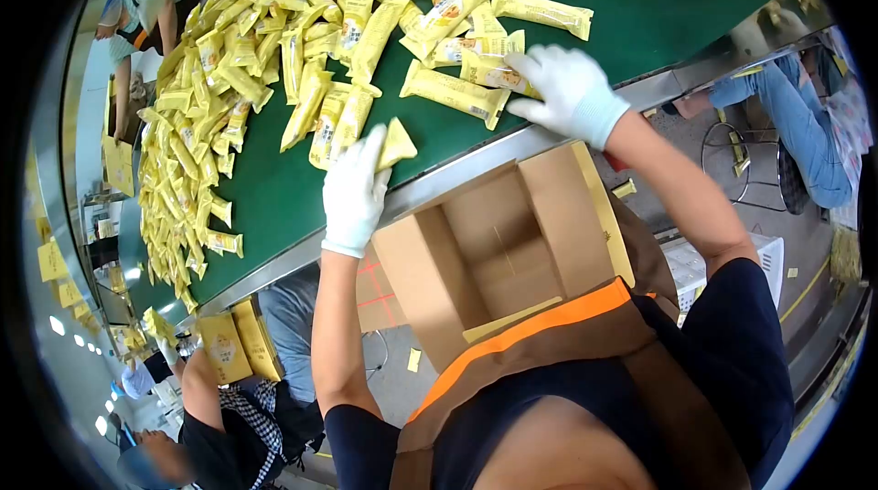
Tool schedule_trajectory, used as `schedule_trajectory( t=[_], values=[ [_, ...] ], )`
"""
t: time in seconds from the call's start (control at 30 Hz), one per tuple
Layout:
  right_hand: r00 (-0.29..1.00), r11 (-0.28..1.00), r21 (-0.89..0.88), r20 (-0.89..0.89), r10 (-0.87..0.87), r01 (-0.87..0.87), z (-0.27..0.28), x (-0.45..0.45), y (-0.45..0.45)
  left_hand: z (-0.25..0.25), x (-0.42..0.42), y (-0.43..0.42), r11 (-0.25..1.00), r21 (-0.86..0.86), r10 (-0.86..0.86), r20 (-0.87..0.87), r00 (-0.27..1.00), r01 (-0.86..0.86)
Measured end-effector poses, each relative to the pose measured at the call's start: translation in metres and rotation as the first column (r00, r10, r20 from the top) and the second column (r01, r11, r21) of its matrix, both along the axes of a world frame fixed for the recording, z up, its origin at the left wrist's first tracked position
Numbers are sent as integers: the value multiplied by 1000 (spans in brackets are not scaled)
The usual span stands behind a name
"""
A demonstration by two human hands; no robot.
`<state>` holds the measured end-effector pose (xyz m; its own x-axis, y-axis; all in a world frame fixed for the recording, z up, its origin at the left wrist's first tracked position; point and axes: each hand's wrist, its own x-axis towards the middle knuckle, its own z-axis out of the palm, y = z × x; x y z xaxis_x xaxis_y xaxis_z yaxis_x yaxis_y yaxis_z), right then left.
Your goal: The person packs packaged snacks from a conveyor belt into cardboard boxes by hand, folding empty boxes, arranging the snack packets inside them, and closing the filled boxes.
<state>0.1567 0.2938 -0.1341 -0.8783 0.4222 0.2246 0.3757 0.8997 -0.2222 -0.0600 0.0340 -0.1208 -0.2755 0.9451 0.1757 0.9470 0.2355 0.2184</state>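
Note:
My left hand (355,197), in a white glove, is at the near edge of the green belt. Its fingers close around a small yellow packet (396,144), partly hidden by the glove. Two more yellow packets lie just beyond its fingertips. To the right, my right hand (572,95), also gloved in white, has its thumb and fingers around the end of a yellow printed packet (494,74). Another yellow packet (455,93) lies beside its thumb. Below and between my hands stands an open cardboard box (503,248), flaps spread, its brown inside showing.
A big heap of yellow packets (265,24) covers the left part of the green belt (640,19). A metal rail (457,165) edges it. Co-workers sit at lower left, near yellow cartons (224,348), and at upper left and right. A white crate (768,261) stands right.

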Motion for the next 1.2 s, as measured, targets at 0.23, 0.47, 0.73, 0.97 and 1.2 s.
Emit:
schedule_trajectory(
  t=[0.23, 0.47, 0.73, 0.97, 1.2],
  values=[
    [998, 974, 226, -65, -11, 25, -25, -5, -11, 31, 6, 106, 892, -111, -438, 28, 899, 438],
    [955, 908, -371, -140, -261, 194, 26, 29, 51, 11, -9, 57, 982, -187, -9, 102, 995, 29],
    [978, 985, -157, 206, -35, 68, 13, -25, 126, 7, -4, 53, 987, -158, 24, 68, 997, -12],
    [993, 856, -516, -69, -91, 43, -6, 16, 95, -5, -3, 49, 1000, -22, -6, 16, 1000, 6],
    [917, 752, -655, -343, -206, -76, -17, 96, 4, -35, -52, -5, 998, -55, -21, 112, 993, 28]
  ],
)
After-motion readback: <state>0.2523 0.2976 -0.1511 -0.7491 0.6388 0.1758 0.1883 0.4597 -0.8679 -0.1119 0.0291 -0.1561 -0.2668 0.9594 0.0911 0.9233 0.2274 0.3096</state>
